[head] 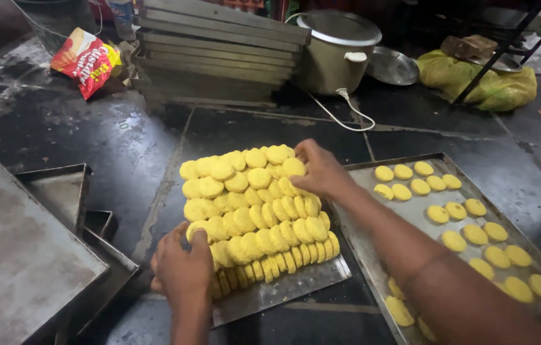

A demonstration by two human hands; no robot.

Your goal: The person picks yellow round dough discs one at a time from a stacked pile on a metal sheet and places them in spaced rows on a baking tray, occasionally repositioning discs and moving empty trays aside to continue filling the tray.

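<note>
Floor: dark stone tiles [123, 147], dusty.
Left hand [182, 271]: fingers curled, bracing stack's near corner.
Dough discs [258, 211]: yellow, overlapping on small steel sheet [283, 291].
Right hand [323, 171]: fingertips pinching one far-edge disc; best lifted gently, singly.
Baking tray [373, 255]: discs spaced in rows.

Stack of flat metal trays [219, 48] at the back, dented metal pot with lid [337, 51] just beside it, its white cord [341, 108] trailing over the dark floor [111, 147]; red-and-yellow snack packet [85, 61] far left. Yellow-green bag [481, 80] far right behind a dark rack leg [494, 57]; empty grey trays [21, 249] stacked near left.
</note>
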